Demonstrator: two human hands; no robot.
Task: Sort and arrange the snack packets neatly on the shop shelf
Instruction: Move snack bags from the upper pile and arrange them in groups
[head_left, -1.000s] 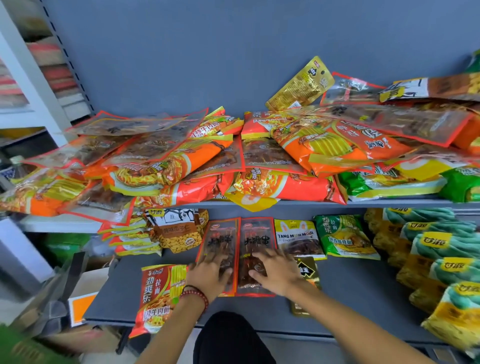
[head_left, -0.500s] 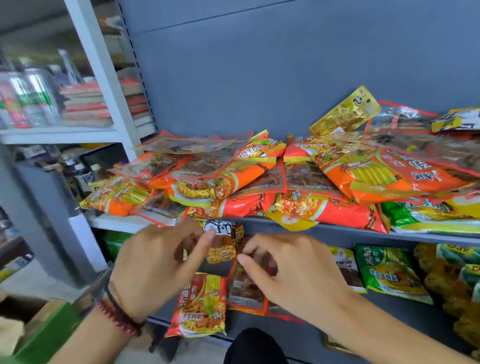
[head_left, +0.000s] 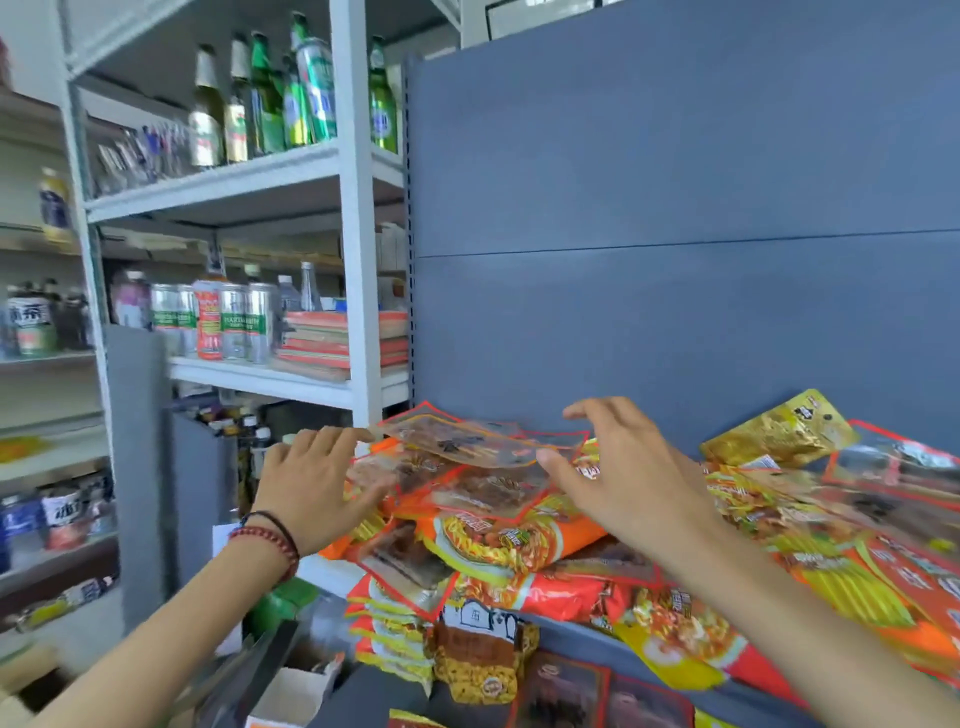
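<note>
Two hands: both raised over the upper shelf, apart from each other, with one packet lying between them.
Left hand (head_left: 311, 488): palm down, fingers straight and close together, pointing to 2 o'clock; its index tip is at the 9 o'clock corner of the clear red-edged packet (head_left: 478, 441); it grips nothing.
Right hand (head_left: 618, 467): fingers spread and arched, thumb by the packet's 5 o'clock edge, the other fingers above its 3 o'clock end; whether it touches the packet cannot be told, and nothing is clasped.
Left wrist: two bands, one dark red bead bracelet (head_left: 265, 540) and one thin black cord (head_left: 278, 522).
Clear red-edged packet: one, lying flat on top of the heap, dark pieces inside.
Pile of snack packets (head_left: 831, 571): mostly orange, red and yellow, heaped unevenly on the grey upper shelf (head_left: 576, 631); they overlap too much to count.
Orange noodle packet (head_left: 498, 540): one, at 6 o'clock of the clear packet.
Gold packet (head_left: 779, 431): one, at 3 o'clock of the right hand, leaning on the grey back panel (head_left: 675, 208).
Lower shelf (head_left: 374, 696): at 6 o'clock, two dark red-edged packets (head_left: 561, 691) side by side, and one brown-and-yellow packet (head_left: 478, 660) at their 10 o'clock.
White rack (head_left: 358, 208): at 9 to 11 o'clock, with at least five green bottles (head_left: 265, 88) upright on top, a row of cans (head_left: 234, 322) below, and one stack of flat red-edged boxes (head_left: 343, 338) at the cans' 3 o'clock.
</note>
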